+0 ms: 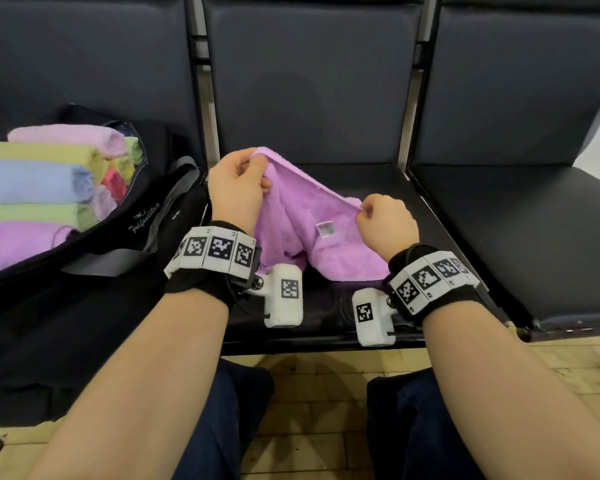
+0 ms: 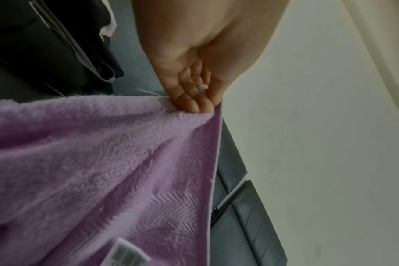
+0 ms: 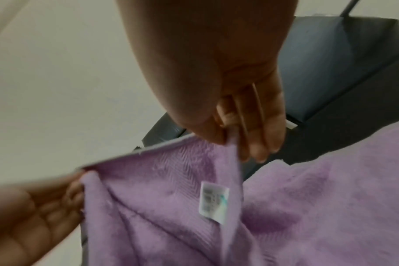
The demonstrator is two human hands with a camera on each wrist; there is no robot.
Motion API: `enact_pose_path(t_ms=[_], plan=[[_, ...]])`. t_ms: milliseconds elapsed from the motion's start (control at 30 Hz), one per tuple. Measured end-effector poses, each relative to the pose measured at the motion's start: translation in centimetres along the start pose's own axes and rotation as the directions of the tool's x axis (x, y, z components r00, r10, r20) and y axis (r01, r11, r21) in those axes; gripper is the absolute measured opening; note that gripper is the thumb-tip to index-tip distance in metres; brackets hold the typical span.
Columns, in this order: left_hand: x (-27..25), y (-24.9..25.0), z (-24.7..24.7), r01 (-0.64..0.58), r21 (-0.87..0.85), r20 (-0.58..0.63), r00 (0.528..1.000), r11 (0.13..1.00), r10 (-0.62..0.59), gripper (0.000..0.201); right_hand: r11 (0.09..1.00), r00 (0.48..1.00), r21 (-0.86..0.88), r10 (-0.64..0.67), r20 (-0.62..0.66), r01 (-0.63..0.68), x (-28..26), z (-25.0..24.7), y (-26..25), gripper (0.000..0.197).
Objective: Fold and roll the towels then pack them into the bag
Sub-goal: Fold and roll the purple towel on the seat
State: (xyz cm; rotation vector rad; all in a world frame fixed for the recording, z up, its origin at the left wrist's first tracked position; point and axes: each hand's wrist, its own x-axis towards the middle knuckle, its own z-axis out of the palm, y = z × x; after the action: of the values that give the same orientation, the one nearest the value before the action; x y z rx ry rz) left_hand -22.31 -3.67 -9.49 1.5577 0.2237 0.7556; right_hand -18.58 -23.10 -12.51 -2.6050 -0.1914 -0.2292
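Purple towel [image 1: 291, 216], centre frame above the middle seat [image 1: 378, 181], pinched along its top edge by the left hand [image 1: 238, 188] and right hand [image 1: 385, 220]; bag [image 1: 142, 220] of rolled towels [image 1: 42, 188] at left.

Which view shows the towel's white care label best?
The right wrist view: the label lies whole and near on the purple towel. The head view shows it small; the left wrist view crops it at the bottom edge.
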Motion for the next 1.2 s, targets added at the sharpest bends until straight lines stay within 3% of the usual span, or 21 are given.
enact_pose_path(t_ms=[100,200,267,367,467,567,767,933,1200], plan=[[0.4,-0.3,-0.3,0.034,-0.047,-0.005,0.999,0.998,-0.034,0.025,0.902,0.987,0.427,0.003,0.158,-0.071,-0.1,-0.4,-0.8,0.023],[0.3,-0.3,-0.2,0.136,-0.131,0.024,0.991,0.982,-0.134,0.043,0.654,0.972,0.753,-0.117,0.201,-0.077,-1.0,-1.9,-2.2,0.030],[0.0,0.0,-0.2,0.112,-0.111,0.058,0.993,0.987,-0.107,0.040,0.531,0.960,0.846,-0.204,0.194,-0.058,-1.5,-2.7,-3.0,0.026],[-0.3,0.0,-0.2,0.024,0.017,0.104,0.994,1.000,-0.026,0.021,0.448,0.939,0.891,-0.271,0.210,-0.070,-2.0,-3.1,-3.8,0.020],[-0.4,-0.2,-0.3,-0.019,0.084,0.134,0.991,0.996,0.007,0.010,0.497,0.913,0.868,-0.344,0.219,-0.021,-1.9,-2.8,-3.9,0.019],[-0.8,0.1,-0.2,0.010,0.036,0.164,0.986,0.999,-0.016,0.009,0.578,0.936,0.814,-0.317,0.156,0.061,-1.8,-2.3,-3.9,0.009],[-1.9,0.3,0.5,0.225,-0.039,0.350,0.916,0.973,-0.198,0.006,0.737,0.946,0.608,-0.315,-0.076,0.294,-0.7,-1.6,-3.5,0.018],[-2.2,0.9,0.5,0.319,-0.067,0.474,0.844,0.945,-0.251,0.006,0.677,0.960,0.714,-0.280,0.026,0.178,-0.7,-2.2,-3.4,0.006],[-2.3,0.9,0.3,0.333,-0.071,0.556,0.796,0.940,-0.240,0.011,0.637,0.952,0.748,-0.306,0.024,0.186,-0.2,-2.1,-3.1,0.011]])
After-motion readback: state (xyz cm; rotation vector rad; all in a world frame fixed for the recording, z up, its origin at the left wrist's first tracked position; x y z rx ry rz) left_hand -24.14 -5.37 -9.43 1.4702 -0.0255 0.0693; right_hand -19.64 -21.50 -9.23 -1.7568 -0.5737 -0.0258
